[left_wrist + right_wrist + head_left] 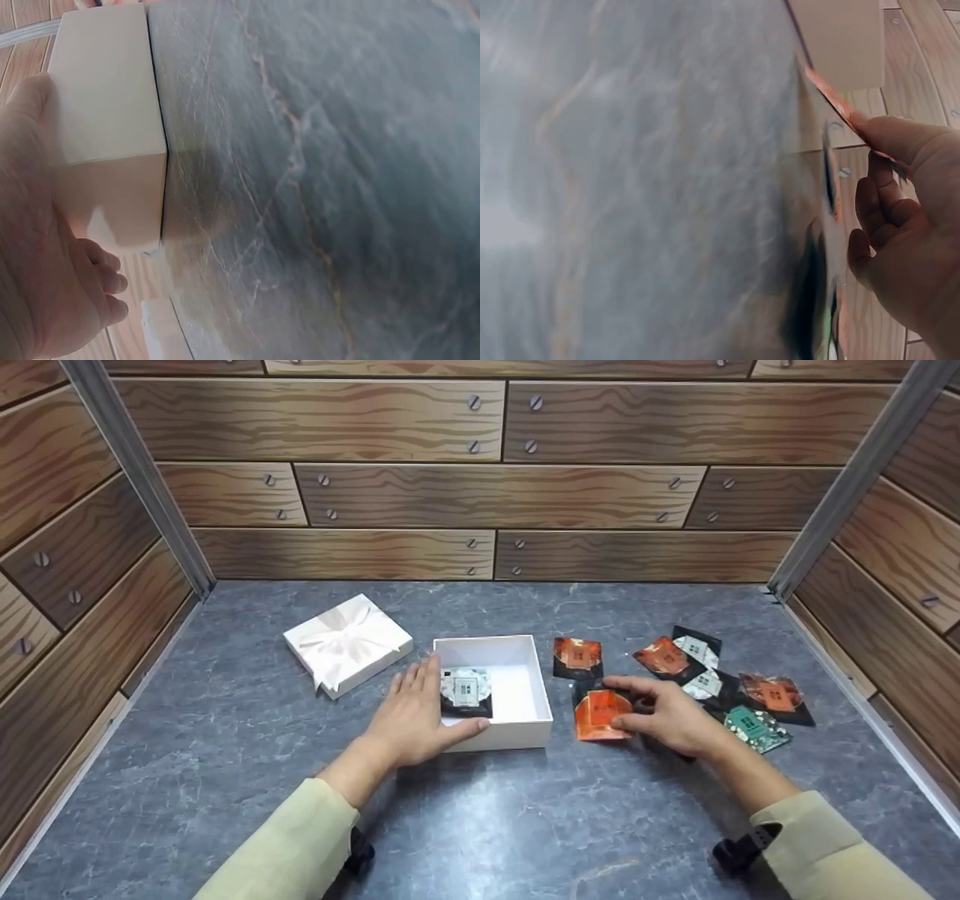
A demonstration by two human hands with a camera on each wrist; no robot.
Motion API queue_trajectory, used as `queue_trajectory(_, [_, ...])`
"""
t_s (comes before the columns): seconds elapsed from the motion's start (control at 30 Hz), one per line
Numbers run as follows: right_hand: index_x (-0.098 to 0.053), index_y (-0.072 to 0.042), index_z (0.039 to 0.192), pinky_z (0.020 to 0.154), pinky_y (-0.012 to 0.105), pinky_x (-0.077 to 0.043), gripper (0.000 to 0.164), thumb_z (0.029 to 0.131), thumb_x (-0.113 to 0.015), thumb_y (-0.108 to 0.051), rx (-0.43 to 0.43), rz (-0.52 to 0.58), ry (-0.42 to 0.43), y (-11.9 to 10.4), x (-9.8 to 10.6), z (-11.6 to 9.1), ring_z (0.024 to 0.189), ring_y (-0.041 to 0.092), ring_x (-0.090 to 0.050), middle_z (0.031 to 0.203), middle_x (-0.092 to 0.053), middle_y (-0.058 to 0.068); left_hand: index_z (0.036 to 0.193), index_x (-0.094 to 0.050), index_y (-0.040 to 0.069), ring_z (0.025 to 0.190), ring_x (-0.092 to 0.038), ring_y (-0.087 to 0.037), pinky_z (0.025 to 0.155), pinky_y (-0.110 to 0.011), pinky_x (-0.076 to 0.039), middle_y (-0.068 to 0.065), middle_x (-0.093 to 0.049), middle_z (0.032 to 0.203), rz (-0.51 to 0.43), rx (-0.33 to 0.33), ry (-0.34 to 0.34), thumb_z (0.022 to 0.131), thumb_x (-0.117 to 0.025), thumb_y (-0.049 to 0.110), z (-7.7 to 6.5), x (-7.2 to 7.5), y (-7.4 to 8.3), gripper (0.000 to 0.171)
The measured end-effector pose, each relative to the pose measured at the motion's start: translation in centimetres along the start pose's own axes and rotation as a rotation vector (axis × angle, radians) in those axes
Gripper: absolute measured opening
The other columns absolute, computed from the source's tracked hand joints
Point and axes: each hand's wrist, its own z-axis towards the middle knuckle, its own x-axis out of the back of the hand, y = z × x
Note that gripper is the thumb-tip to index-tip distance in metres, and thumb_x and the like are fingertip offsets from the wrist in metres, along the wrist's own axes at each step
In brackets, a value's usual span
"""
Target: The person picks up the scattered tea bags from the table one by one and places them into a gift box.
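A white open box [497,736] holds a black-and-white sachet [466,691] lying at its left side. Against the box's left side rests my left hand [412,716], fingers straight, its thumb along the front rim; the left wrist view has this hand [45,247] at the box's wall [109,82]. Right of the box, my right hand [671,716] pinches an orange-and-black sachet [601,712] between thumb and fingers. In the right wrist view this sachet [832,101] is tilted off the table, edge-on, with the hand [907,217] at its near end.
Behind the held sachet lies another orange sachet [578,657]. Farther right is a loose pile with orange sachets [776,695], a green sachet [756,727] and a black-and-white sachet [697,649]. A white lid with a ribbon bow [349,641] lies left of the box. Wood-patterned walls enclose the table.
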Motion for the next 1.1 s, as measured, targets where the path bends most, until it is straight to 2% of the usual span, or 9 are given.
queue_trajectory(0.27, [-0.056, -0.001, 0.152, 0.085, 0.024, -0.057, 0.068, 0.091, -0.085, -0.013, 0.038, 0.141, 0.042, -2.5, 1.2, 0.5, 0.103, 0.028, -0.068, 0.124, -0.071, 0.018, 0.167, -0.008, -0.007, 0.158, -0.022, -0.045, 0.130, -0.056, -0.013, -0.032, -0.025, 0.169, -0.015, 0.007, 0.014, 0.088, -0.054, 0.087, 0.2, -0.2, 0.2, 0.131])
queue_trajectory(0.5, [-0.053, -0.002, 0.155, 0.078, 0.025, -0.060, 0.071, 0.092, -0.084, -0.012, 0.001, 0.251, 0.092, -5.7, 1.8, 1.7, 0.097, 0.022, -0.070, 0.122, -0.072, 0.021, 0.167, -0.008, -0.006, 0.158, -0.022, -0.045, 0.130, -0.056, -0.012, -0.032, -0.025, 0.169, -0.009, 0.005, 0.003, 0.087, -0.053, 0.089, 0.2, 0.0, 0.4, 0.132])
queue_trajectory(0.6, [-0.052, -0.002, 0.156, 0.080, 0.025, -0.060, 0.072, 0.092, -0.084, -0.014, 0.007, 0.251, 0.087, -6.8, 1.5, 2.7, 0.101, 0.022, -0.071, 0.126, -0.072, 0.020, 0.167, -0.008, -0.006, 0.158, -0.022, -0.045, 0.130, -0.056, -0.011, -0.032, -0.025, 0.169, -0.010, 0.000, 0.005, 0.087, -0.053, 0.088, 0.3, -0.1, 0.4, 0.131])
queue_trajectory(0.77, [-0.051, 0.000, 0.156, 0.085, 0.023, -0.058, 0.074, 0.092, -0.085, -0.014, 0.027, 0.240, 0.057, -8.3, 0.4, 4.8, 0.108, 0.029, -0.069, 0.130, -0.071, 0.021, 0.167, -0.007, -0.006, 0.158, -0.022, -0.045, 0.130, -0.056, -0.011, -0.031, -0.023, 0.169, -0.013, 0.006, 0.002, 0.087, -0.052, 0.089, 0.1, 0.0, 0.4, 0.132])
queue_trajectory(0.93, [-0.050, 0.002, 0.155, 0.085, 0.023, -0.058, 0.075, 0.091, -0.085, -0.011, 0.046, 0.228, 0.025, -9.2, -1.1, 6.2, 0.108, 0.033, -0.068, 0.131, -0.070, 0.023, 0.167, -0.008, -0.006, 0.158, -0.022, -0.045, 0.129, -0.057, -0.012, -0.031, -0.023, 0.169, -0.021, 0.003, 0.008, 0.087, -0.053, 0.089, 0.0, 0.0, 0.3, 0.132])
queue_trajectory(1.1, [-0.051, 0.004, 0.154, 0.092, 0.029, -0.058, 0.074, 0.090, -0.084, -0.010, 0.081, 0.214, -0.004, -9.9, -2.4, 7.2, 0.111, 0.034, -0.070, 0.131, -0.070, 0.023, 0.168, -0.006, -0.005, 0.158, -0.021, -0.044, 0.130, -0.055, -0.011, -0.030, -0.022, 0.170, -0.031, 0.010, 0.001, 0.088, -0.055, 0.086, 0.1, 0.1, 0.1, 0.131])
